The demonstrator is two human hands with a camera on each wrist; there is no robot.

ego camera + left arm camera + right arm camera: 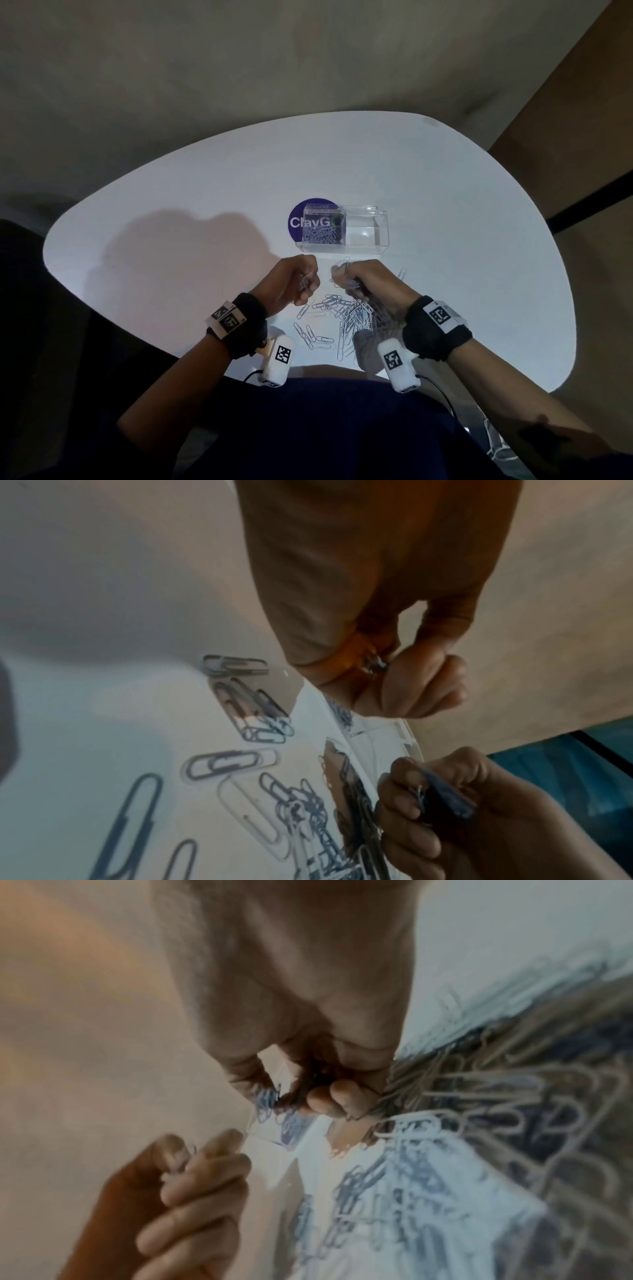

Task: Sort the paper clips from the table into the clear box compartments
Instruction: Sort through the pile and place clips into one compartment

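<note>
I sit at a white rounded table (205, 192); grey-beige floor (205, 68) beyond. Brown panel (565, 120) far right. My shadow falls left

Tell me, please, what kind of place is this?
Probably an office or meeting room: a rounded white table bearing a round logo sticker, a clear box and loose paper clips, beside plain walls.

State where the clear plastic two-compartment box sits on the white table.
In the head view, the clear plastic two-compartment box sits centre-table, partly over a purple round sticker, just beyond both hands.
</note>
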